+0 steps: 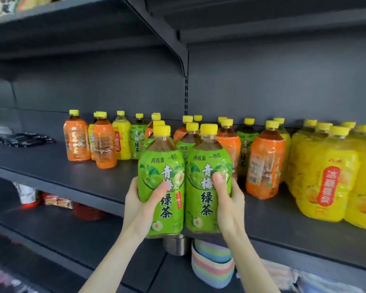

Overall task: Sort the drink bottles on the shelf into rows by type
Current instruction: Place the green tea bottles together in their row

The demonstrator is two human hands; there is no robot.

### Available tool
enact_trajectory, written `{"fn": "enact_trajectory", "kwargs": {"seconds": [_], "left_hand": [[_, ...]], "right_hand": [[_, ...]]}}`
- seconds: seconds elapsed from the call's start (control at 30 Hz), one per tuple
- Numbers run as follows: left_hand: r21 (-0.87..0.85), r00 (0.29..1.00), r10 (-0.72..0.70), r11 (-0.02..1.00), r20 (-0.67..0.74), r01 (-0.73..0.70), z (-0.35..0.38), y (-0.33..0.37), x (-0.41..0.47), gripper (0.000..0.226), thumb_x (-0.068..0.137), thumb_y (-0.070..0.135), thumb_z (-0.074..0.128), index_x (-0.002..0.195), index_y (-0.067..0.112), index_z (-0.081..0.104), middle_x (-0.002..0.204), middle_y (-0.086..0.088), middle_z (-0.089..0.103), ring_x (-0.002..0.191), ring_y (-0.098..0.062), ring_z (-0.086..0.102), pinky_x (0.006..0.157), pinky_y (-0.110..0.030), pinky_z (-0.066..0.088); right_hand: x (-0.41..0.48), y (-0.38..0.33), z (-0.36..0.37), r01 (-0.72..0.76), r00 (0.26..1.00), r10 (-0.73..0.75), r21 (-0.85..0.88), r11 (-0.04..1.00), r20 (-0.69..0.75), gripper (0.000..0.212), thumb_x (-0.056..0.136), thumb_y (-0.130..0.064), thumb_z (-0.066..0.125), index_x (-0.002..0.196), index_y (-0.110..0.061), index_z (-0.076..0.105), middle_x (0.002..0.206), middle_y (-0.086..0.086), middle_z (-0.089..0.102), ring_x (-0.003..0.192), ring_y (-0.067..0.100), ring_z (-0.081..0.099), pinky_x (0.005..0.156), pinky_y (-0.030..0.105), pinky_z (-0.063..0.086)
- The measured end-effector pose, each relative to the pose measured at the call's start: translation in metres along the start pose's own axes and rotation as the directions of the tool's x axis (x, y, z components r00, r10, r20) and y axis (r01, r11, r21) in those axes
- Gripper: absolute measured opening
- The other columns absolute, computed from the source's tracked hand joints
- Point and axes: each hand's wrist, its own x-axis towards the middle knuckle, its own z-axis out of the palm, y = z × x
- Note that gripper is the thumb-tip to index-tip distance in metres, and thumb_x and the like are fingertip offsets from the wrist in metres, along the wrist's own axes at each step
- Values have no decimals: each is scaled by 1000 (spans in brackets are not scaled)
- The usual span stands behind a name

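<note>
Your thumbs (161,190) lie pressed across the green labels, with the other fingers curled out of sight round the sides. Your left hand (138,200) grips one green tea bottle (164,214) and your right hand (229,198) grips the second green tea bottle (205,163). The pair stand upright and touching at the front edge of the dark shelf (57,166); whether their bases rest on it cannot be told. Just behind them more green-label bottles (138,138) stand mixed with orange-label bottles (264,166). A loose orange and yellow group (103,142) stands farther left, and yellow-label bottles (325,178) are packed together at the right. Black packets (23,139) lie at the far left. Below the shelf are a metal cup (175,245) and stacked striped bowls (211,266).
</note>
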Motion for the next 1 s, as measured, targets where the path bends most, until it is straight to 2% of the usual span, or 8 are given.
{"fn": "enact_trajectory", "kwargs": {"seconds": [0.1, 0.23, 0.4, 0.5, 0.6, 0.7, 0.83, 1.0], "left_hand": [[11, 1000, 13, 1000, 23, -13, -12, -9, 31, 61, 51, 55, 72, 104, 29, 58, 96, 10, 71, 88, -7, 68, 64, -19, 53], [8, 997, 0, 1000, 71, -1, -22, -21, 65, 46, 61, 41, 73, 103, 32, 56, 97, 10, 69, 82, 1, 67, 60, -11, 49], [57, 990, -20, 998, 142, 12, -34, -36, 88, 45, 60, 47, 72, 100, 41, 52, 104, 13, 64, 91, -1, 63, 68, -16, 50], [120, 983, -42, 993, 181, 21, -39, -40, 98, 45, 60, 56, 72, 94, 49, 44, 118, 10, 45, 99, 6, 52, 83, -26, 45], [126, 971, -44, 992, 237, 14, -44, -44, 109, 50, 66, 56, 72, 104, 42, 42, 121, 12, 33, 95, 10, 49, 72, -13, 40], [120, 963, -38, 993, 267, 6, -49, -52, 121, 67, 67, 58, 70, 120, 35, 37, 126, 13, 33, 99, 9, 49, 77, -14, 41], [72, 946, -58, 997, 318, 37, -53, -55, 131, 76, 65, 59, 72, 129, 34, 39, 121, 17, 54, 99, 13, 54, 71, -3, 41], [34, 951, -40, 999, 306, 31, -54, -58, 135, 53, 77, 32, 66, 124, 33, 41, 105, 25, 56, 79, 26, 53, 58, 3, 40]], "right_hand": [[14, 10, 20, 12, 1000, -12, -12, 1000, -15, 66, 63, -71, 58, 114, -28, 64, 106, -12, 72, 101, 5, 65, 89, 30, 51], [22, 15, 41, 29, 998, -33, -54, 998, -59, 37, 70, -60, 61, 98, -37, 64, 94, -29, 69, 89, -12, 62, 69, 3, 45], [28, 30, 61, 31, 976, -63, -151, 988, -209, 39, 65, -73, 52, 91, -46, 62, 112, -10, 63, 106, 8, 57, 91, 31, 42], [28, 34, 74, 40, 960, -88, -180, 983, -267, 37, 65, -73, 51, 91, -48, 60, 114, -8, 61, 107, 9, 55, 93, 33, 40], [30, 36, 85, 34, 943, -101, -207, 978, -318, 37, 64, -73, 49, 88, -46, 59, 111, -7, 59, 104, 9, 55, 93, 36, 42], [34, 41, 94, 21, 941, -114, -281, 959, -319, 69, 62, -81, 49, 113, -36, 59, 130, -2, 56, 123, 17, 49, 107, 41, 37], [41, 40, 98, 12, 945, -88, -238, 971, -314, 53, 86, -53, 57, 133, -30, 48, 110, -33, 47, 119, -2, 43, 91, 8, 30], [44, 42, 100, -9, 963, -55, -235, 972, -262, 55, 96, -28, 50, 146, -16, 31, 94, -41, 33, 73, -40, 38, 64, -12, 27]]}}
